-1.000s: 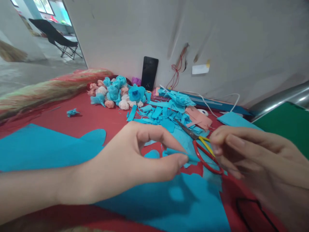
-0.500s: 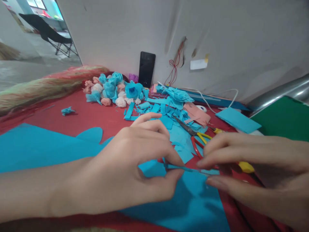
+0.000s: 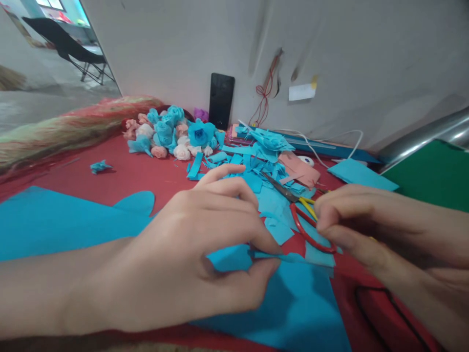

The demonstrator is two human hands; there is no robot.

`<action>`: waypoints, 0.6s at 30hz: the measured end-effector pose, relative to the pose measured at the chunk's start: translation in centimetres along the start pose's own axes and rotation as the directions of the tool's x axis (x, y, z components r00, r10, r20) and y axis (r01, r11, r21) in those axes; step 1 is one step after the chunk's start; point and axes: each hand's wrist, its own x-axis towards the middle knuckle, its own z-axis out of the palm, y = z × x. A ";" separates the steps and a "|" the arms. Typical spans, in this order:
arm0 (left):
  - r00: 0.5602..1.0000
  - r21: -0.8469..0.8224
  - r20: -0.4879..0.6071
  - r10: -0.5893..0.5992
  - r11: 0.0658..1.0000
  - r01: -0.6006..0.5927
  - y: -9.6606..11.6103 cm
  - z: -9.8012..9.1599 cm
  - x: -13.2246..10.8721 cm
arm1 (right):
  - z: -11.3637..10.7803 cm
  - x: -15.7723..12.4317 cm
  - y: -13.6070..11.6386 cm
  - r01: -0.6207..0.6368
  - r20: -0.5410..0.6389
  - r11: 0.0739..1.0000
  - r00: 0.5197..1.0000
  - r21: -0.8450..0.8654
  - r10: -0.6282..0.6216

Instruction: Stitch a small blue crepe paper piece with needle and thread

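My left hand (image 3: 205, 244) is closed in a pinch on a thin folded strip of blue paper (image 3: 266, 254), whose end pokes out between thumb and forefinger. Below it a large blue paper sheet (image 3: 278, 313) lies on the table. My right hand (image 3: 370, 234) is lifted apart from the strip, thumb and forefinger pressed together; whatever they hold, if anything, is too small to make out. Behind that hand are scissors (image 3: 308, 230) with red and yellow handles, partly covered by it, their blades resting among blue paper scraps (image 3: 252, 164).
Blue, pink and white paper flowers (image 3: 166, 132) are heaped at the back left. A dark phone (image 3: 222, 101) leans on the wall. A pink paper piece (image 3: 298, 168), folded blue paper (image 3: 361, 174) and a green board (image 3: 428, 176) are to the right. The table cover (image 3: 176, 183) is red.
My right hand has come away from the end of the blue strip, moving up and right, and its thumb and forefinger have closed together. My left hand keeps its pinch, nearly still.
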 end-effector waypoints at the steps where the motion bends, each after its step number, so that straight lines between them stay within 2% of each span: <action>1: 1.000 -0.002 -0.014 0.007 1.000 -0.007 0.0 0.0 0.0 | -0.1 -0.1 -0.2 -0.020 0.005 1.000 1.000 0.011 0.020; 7: 1.000 0.011 -0.021 0.017 1.000 -0.016 0.0 -0.1 0.2 | -0.5 -0.1 1.6 0.195 0.019 0.958 0.981 -0.210 -0.195; 10: 1.000 0.017 -0.020 0.006 1.000 -0.005 0.0 -0.2 0.3 | -0.7 0.1 1.9 0.222 0.036 0.958 0.975 -0.182 -0.219; 12: 1.000 0.024 -0.017 0.004 1.000 -0.003 0.0 -0.2 0.3 | -0.9 0.1 1.3 0.174 0.079 0.982 0.983 -0.071 -0.168; 15: 1.000 0.022 -0.018 0.009 1.000 -0.009 0.0 -0.2 0.3 | -1.1 -0.1 0.2 -0.021 0.130 0.993 0.991 0.114 0.006; 18: 1.000 0.021 -0.014 0.006 1.000 -0.006 0.0 -0.2 0.3 | -1.2 -0.2 -0.6 -0.195 0.243 0.916 0.964 0.351 0.112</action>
